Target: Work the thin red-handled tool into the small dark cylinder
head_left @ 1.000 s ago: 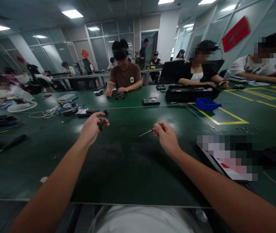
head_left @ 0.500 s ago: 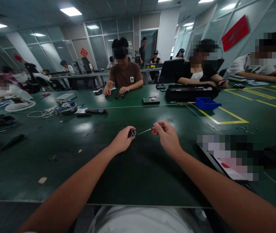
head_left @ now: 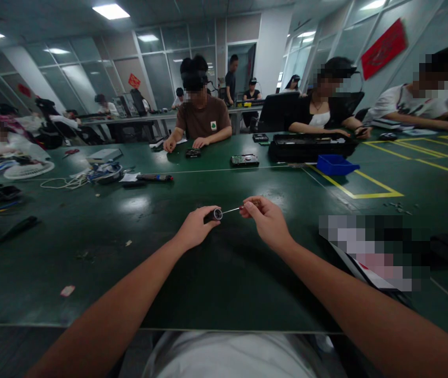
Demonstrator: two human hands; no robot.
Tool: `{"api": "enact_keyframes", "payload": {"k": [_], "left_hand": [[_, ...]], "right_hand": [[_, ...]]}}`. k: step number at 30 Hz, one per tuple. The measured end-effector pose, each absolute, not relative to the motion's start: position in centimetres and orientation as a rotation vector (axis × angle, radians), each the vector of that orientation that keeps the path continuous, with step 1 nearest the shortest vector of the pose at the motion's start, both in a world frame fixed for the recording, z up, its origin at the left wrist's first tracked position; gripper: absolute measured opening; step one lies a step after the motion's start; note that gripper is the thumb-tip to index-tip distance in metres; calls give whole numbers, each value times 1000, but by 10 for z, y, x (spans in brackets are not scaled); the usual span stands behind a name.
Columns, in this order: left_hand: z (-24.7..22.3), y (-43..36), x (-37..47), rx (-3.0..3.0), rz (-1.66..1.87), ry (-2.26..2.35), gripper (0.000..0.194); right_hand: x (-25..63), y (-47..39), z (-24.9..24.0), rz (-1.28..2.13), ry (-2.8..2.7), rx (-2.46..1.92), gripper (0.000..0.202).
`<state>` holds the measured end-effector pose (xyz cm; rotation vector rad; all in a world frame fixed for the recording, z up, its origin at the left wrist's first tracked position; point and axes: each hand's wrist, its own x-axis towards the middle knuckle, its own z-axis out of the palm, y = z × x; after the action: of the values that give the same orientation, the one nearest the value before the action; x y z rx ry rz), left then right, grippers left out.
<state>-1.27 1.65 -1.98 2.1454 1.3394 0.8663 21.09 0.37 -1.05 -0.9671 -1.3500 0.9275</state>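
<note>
My left hand [head_left: 193, 227] is closed round a short black cylinder [head_left: 210, 216] that looks like a flashlight. Its round end, with a pale metallic ring, faces right. In my right hand [head_left: 266, 219] is a small screwdriver [head_left: 232, 210] with a thin metal shaft and a reddish handle, pinched between thumb and fingers. The shaft points left, and its tip is at the ringed end of the cylinder; whether it goes inside I cannot tell. Both hands are above the green tabletop [head_left: 224, 289], and most of the screwdriver's handle is hidden by my fingers.
A blue bin [head_left: 336, 165] and a long black case [head_left: 310, 148] lie beyond my right hand. Small loose screws [head_left: 399, 207] are scattered at the right. Bundled cables [head_left: 105, 173], a pen-like tool [head_left: 155, 178] and a long screwdriver [head_left: 15, 231] lie leftward. A co-worker [head_left: 202, 118] sits opposite.
The screwdriver has moved left, and its tip has closed the gap to the cylinder's end. More of the cylinder shows in my left hand. The view has shifted slightly.
</note>
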Motion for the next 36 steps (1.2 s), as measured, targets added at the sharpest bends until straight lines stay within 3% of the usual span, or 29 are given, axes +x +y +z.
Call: {"api": "enact_keyframes", "payload": {"k": [14, 19, 26, 31, 36], "left_hand": [[-17, 13, -12, 2153, 865, 1304, 43], [-16, 12, -14, 2168, 852, 1342, 44], [-14, 11, -13, 2241, 819, 1342, 42], [-15, 10, -11, 2297, 754, 1323, 40], [-16, 11, -11, 2273, 785, 1345, 41]], "right_hand": [[211, -3, 0, 826, -1377, -1121, 27], [214, -7, 4, 676, -1503, -1267, 36], [212, -9, 0, 676, -1631, -1075, 12], [212, -13, 1, 614, -1655, -1156, 31], [212, -11, -3, 623, -1614, -1143, 23]]}}
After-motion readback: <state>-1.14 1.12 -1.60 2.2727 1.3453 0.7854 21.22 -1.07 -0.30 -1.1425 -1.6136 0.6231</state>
